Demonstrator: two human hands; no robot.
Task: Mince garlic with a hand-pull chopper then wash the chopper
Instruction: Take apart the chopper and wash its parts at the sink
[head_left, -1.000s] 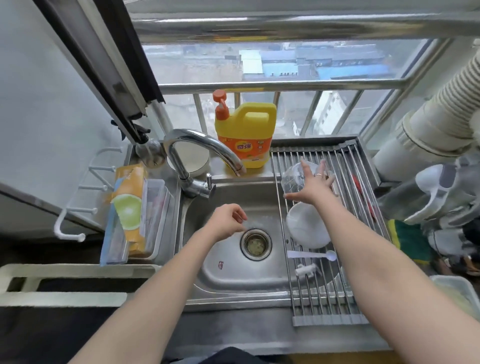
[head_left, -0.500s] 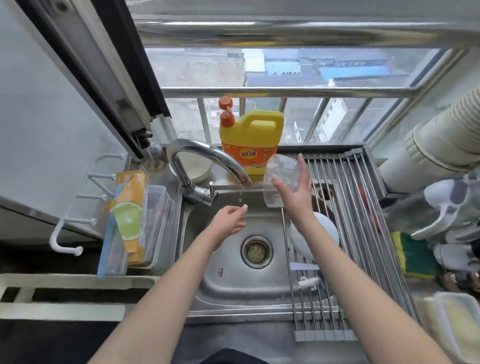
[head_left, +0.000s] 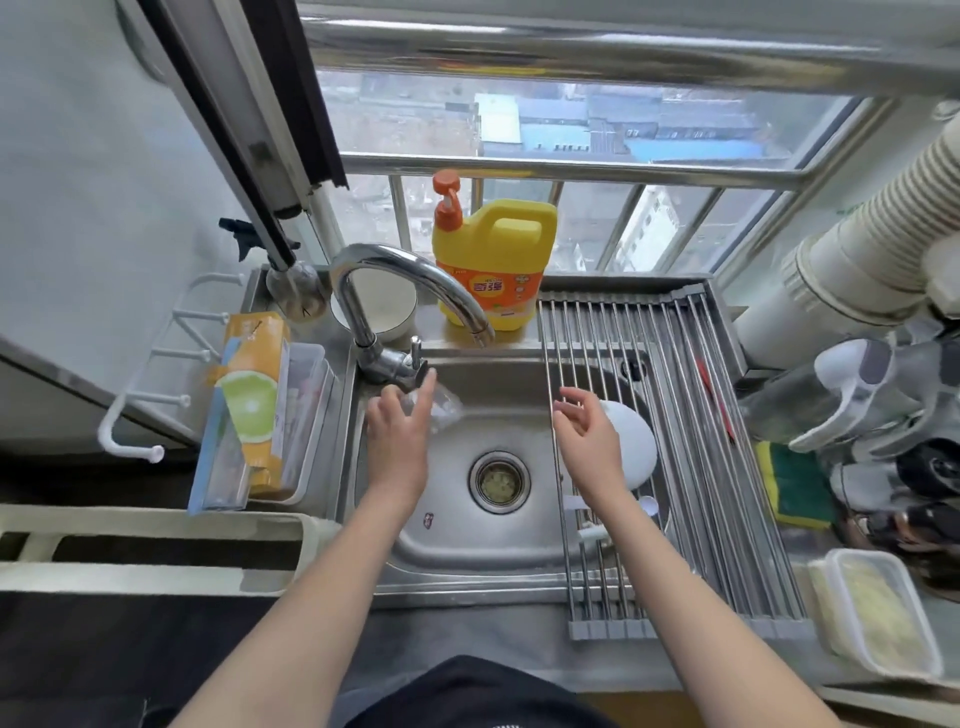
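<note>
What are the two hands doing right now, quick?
Left hand: holds the clear chopper bowl near the faucet handle.
Right hand: open, empty, over the sink.

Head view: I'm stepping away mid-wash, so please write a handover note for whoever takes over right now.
Left hand: holds the clear plastic chopper bowl over the steel sink, just under the chrome faucet's lever.
Right hand: open and empty, at the left edge of the steel roll-up rack.
The white round chopper lid lies on the rack.
Done: what looks like minced garlic sits in the clear rectangular container.
Left: no water stream is visible; bowl and lid probably need rinsing.
</note>
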